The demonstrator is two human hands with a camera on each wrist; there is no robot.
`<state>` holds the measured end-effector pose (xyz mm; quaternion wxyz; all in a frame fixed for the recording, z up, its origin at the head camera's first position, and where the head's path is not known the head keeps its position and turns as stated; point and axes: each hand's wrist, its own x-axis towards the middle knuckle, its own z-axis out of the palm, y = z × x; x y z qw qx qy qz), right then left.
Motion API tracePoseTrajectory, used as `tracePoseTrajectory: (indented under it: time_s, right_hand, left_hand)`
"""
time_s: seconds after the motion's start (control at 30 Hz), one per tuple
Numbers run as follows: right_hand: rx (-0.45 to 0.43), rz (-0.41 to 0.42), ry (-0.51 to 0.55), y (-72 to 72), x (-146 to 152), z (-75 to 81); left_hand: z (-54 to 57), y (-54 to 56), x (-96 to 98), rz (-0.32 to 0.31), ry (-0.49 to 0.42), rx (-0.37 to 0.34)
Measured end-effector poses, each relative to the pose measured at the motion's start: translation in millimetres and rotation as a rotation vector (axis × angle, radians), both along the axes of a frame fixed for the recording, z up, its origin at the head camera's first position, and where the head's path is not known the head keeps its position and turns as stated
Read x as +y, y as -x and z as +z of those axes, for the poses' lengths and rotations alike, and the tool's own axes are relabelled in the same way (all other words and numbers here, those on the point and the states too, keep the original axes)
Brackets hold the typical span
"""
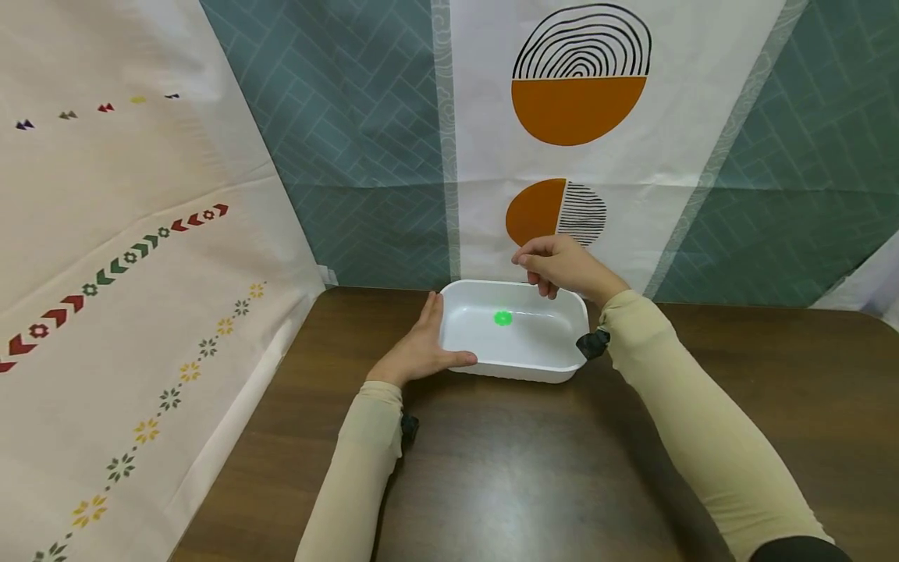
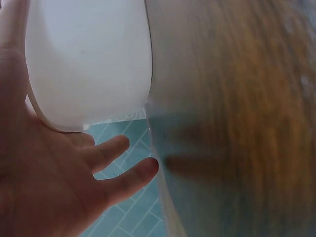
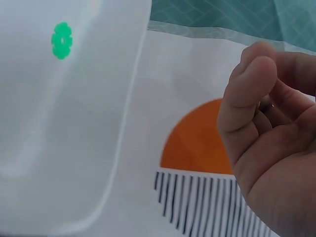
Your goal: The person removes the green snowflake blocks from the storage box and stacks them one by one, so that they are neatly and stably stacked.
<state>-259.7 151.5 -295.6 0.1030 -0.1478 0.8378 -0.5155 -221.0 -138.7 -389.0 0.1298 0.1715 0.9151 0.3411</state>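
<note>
A white rectangular tray (image 1: 514, 372) with rounded corners stands at the back of the table. On its inner floor lies a small bright green flower-shaped piece (image 1: 502, 318), which also shows in the right wrist view. My left hand (image 1: 421, 347) rests against the tray's left end, thumb over the near rim and fingers spread straight along the side. Above the tray's far right corner, apart from it, hovers my right hand (image 1: 570, 269). Its fingers curl and the thumb tip meets the index finger (image 3: 259, 52). Nothing is visible between those tips.
The brown wooden table (image 1: 485, 484) reaches to a backdrop curtain (image 1: 365, 156) with a green brick pattern and orange half-circles right behind the tray. A white patterned cloth (image 1: 140, 312) hangs along the left side. Dark wrist cameras (image 1: 593, 344) sit at both cuffs.
</note>
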Motion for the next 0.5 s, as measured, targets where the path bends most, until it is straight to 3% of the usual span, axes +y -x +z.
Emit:
tracePoseTrajectory:
  time_s: [0.5]
  right_hand:
    - [-0.086,-0.003,-0.049,22.8,-15.0,-35.8]
  left_hand:
    - [1.0,-1.7,1.3,0.001,-0.028,0.006]
